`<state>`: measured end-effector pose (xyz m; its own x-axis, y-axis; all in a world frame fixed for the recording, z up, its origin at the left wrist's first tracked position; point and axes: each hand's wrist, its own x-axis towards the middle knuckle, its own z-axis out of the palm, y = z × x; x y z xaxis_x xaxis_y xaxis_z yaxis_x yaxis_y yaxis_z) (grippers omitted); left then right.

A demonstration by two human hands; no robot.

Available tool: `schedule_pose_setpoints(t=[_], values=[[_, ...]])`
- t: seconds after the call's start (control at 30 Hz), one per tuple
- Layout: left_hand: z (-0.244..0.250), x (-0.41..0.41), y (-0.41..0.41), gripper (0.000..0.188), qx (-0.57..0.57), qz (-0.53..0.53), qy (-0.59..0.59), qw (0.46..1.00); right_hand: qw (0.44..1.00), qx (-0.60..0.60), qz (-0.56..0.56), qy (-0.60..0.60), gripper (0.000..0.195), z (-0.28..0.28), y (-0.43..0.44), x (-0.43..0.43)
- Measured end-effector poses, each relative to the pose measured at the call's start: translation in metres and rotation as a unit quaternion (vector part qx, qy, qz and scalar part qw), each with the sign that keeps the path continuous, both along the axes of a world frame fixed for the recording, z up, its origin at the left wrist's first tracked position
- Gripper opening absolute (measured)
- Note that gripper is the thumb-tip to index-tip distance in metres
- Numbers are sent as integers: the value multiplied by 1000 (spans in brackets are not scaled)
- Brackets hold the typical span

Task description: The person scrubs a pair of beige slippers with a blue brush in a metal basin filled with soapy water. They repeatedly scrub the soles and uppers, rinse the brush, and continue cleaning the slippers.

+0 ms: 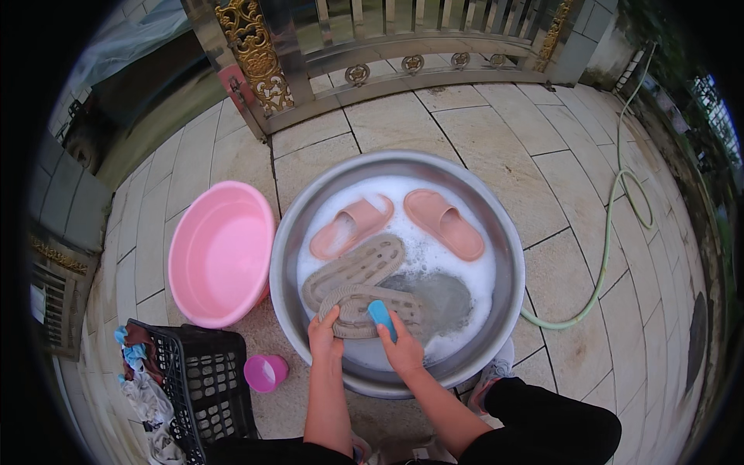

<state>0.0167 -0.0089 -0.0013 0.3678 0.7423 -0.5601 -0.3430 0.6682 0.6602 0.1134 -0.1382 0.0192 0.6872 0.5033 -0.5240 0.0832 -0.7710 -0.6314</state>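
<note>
A wide metal basin (517, 256) holds sudsy water. My left hand (326, 337) grips one end of a grey-brown slipper (354, 314), which lies sole up. My right hand (402, 347) is closed around a blue brush (381, 318) against that sole; its bristles are hidden. Behind it, a second grey-brown slipper (360, 267) also shows its sole. Two pink slides float or rest in the foam farther back, one on the left (354, 224) and one on the right (444, 224).
To the left of the basin stands a pink plastic tub (224, 256). Nearer are a purple cup (265, 373) and a black plastic crate (215, 378) with cloths (145, 395) at its side. A green hose (604, 261) curves over the paving at right. A metal gate (412, 75) stands beyond.
</note>
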Motion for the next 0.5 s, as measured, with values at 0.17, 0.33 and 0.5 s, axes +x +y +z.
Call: schedule_pose_setpoints(t=[0.17,0.33,0.5], values=[[-16,-2,-15,27,33,49,-17,998,990,-46,-125,33,54,-102,-32,49],[-10,-32,-5,34,41,-112,82,989,993,3,-115,31,56,-39,6,-5],[9,-30,5,45,88,-333,250,905,997,11,-70,12,54,-32,11,-16]])
